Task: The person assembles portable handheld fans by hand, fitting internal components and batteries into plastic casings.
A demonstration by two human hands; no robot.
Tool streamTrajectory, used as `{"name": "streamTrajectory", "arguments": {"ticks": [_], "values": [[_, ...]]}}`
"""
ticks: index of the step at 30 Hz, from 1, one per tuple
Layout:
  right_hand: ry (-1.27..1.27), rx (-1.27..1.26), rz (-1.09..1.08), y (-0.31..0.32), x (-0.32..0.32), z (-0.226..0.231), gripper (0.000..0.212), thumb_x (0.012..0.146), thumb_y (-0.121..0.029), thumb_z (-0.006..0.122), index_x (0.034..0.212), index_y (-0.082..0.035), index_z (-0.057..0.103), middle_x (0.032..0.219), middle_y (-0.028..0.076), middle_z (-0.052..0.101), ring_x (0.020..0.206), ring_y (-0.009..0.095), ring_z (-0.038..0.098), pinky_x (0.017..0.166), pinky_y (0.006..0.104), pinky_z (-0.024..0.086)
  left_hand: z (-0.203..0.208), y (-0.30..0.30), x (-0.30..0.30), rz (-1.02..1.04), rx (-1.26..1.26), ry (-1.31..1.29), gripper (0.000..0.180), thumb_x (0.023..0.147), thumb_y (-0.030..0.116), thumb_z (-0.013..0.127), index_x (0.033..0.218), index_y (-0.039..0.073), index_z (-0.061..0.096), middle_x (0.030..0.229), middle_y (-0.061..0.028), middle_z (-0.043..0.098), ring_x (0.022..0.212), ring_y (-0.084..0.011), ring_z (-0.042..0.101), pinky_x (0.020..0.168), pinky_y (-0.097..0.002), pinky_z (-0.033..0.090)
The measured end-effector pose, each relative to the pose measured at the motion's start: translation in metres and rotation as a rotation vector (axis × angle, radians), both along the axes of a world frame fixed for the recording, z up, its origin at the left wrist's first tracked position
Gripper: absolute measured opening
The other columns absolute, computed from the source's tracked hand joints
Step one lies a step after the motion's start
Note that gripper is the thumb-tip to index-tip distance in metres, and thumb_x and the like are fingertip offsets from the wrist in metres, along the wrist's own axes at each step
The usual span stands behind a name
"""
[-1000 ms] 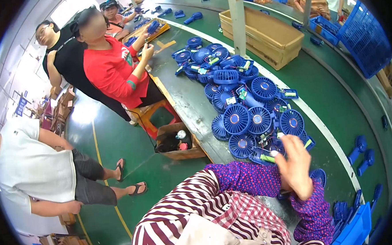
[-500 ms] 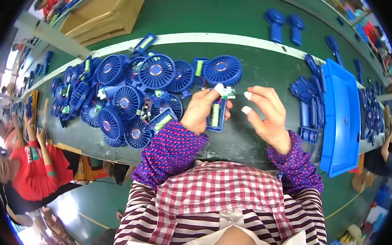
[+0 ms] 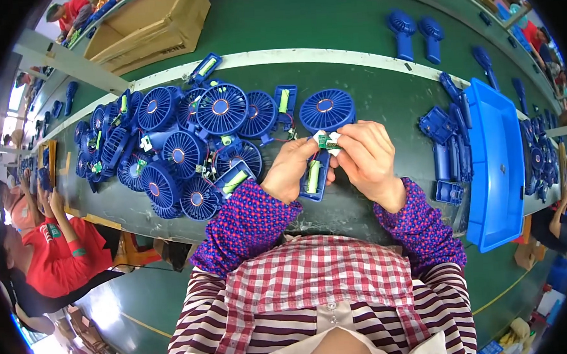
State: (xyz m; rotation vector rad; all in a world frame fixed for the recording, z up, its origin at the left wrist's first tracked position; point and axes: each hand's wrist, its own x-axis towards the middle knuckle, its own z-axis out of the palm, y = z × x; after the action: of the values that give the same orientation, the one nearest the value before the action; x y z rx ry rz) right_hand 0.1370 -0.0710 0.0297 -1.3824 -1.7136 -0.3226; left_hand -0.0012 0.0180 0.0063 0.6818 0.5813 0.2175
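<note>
Between my hands is a small green circuit board [image 3: 326,141] with white parts on it. The left thumb and fingers of my left hand [image 3: 289,167] pinch its left side. At its right edge, my right hand [image 3: 367,156] has its thumb and fingertips drawn together on it. White covers show on some fingertips. Just under the board hangs a blue handle shell [image 3: 314,178] with a light green battery inside, partly hidden by my fingers. A blue round fan head [image 3: 327,110] lies just beyond my hands.
Blue fans [image 3: 183,153] are heaped at the left, some with loose wires and batteries. A blue tray [image 3: 493,166] and several blue shell parts [image 3: 448,143] sit at the right. Farther back stand a cardboard box [image 3: 154,30] and two blue fans [image 3: 402,35]. A person in red [image 3: 60,253] works at the left.
My right hand has moved left and its fingers have closed onto the circuit board. My left hand still holds the board in nearly the same place.
</note>
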Motion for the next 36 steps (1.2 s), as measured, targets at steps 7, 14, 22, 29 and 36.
{"name": "streamTrajectory", "arguments": {"ticks": [7,14,22,29,36], "values": [[-0.047,0.019,-0.005,-0.001,-0.005,0.002,0.025,0.057,0.000,0.069,0.079,0.000,0.059,0.081,0.011,0.060,0.072,0.026,0.060,0.077,0.0440,0.046,0.002,-0.006,-0.002,0.099,0.126,0.063,0.024,0.092,0.021,0.045,0.097,0.000,0.056,0.075,-0.0089,0.062,0.054,-0.0181,0.060,0.049,-0.0282,0.052],[-0.079,-0.068,0.064,-0.015,-0.013,-0.005,0.016,0.069,0.002,0.060,0.084,0.002,0.058,0.087,0.014,0.059,0.079,0.030,0.058,0.084,0.0478,0.042,-0.002,-0.016,0.001,0.113,0.043,0.055,0.024,0.091,0.023,0.047,0.088,0.001,0.057,0.069,-0.0096,0.060,0.050,-0.0185,0.059,0.044,-0.0276,0.049],[-0.096,-0.100,0.044,-0.009,-0.025,-0.015,0.019,0.068,0.004,0.060,0.086,0.000,0.055,0.094,0.014,0.057,0.085,0.030,0.057,0.090,0.0514,0.037,-0.016,-0.010,-0.006,0.153,0.018,-0.027,0.026,0.087,0.023,0.048,0.078,-0.001,0.054,0.067,-0.0127,0.058,0.050,-0.0211,0.058,0.045,-0.0305,0.048],[-0.067,-0.102,0.075,-0.013,-0.029,-0.023,0.020,0.065,0.003,0.060,0.083,-0.001,0.052,0.097,0.014,0.056,0.092,0.032,0.055,0.093,0.0543,0.035,-0.034,-0.017,-0.002,0.256,0.108,0.053,0.023,0.084,0.020,0.047,0.078,0.001,0.057,0.066,-0.0100,0.058,0.050,-0.0196,0.056,0.043,-0.0320,0.046],[0.077,-0.126,0.216,-0.022,-0.031,-0.048,0.017,0.065,0.007,0.057,0.080,0.001,0.053,0.088,0.013,0.056,0.092,0.032,0.055,0.095,0.0527,0.033,-0.041,-0.026,-0.011,0.204,0.264,0.153,0.019,0.083,0.019,0.049,0.080,0.002,0.059,0.073,-0.0018,0.056,0.066,-0.0111,0.053,0.059,-0.0271,0.042]]}}
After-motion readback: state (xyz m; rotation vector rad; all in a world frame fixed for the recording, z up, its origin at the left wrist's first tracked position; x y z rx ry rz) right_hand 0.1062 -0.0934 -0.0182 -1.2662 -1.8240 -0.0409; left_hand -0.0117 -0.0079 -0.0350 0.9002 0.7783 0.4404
